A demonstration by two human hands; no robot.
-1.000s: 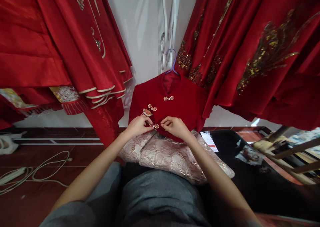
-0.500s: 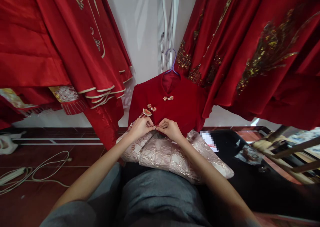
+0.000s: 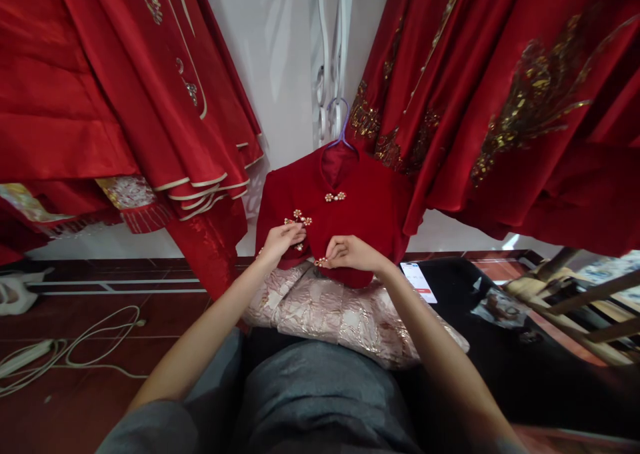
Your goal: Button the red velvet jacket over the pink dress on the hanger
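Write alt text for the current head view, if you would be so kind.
A person's right hand pinches a beaded clasp near the lower edge of a red top on a purple hanger, while the left hand is at beaded ornaments on the top's front. Shiny pink patterned fabric lies below, and red garments hang on either side.

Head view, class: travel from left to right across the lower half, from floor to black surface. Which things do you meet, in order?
White cable → left hand's grip → right hand's grip → phone with a lit screen → clear plastic bag.
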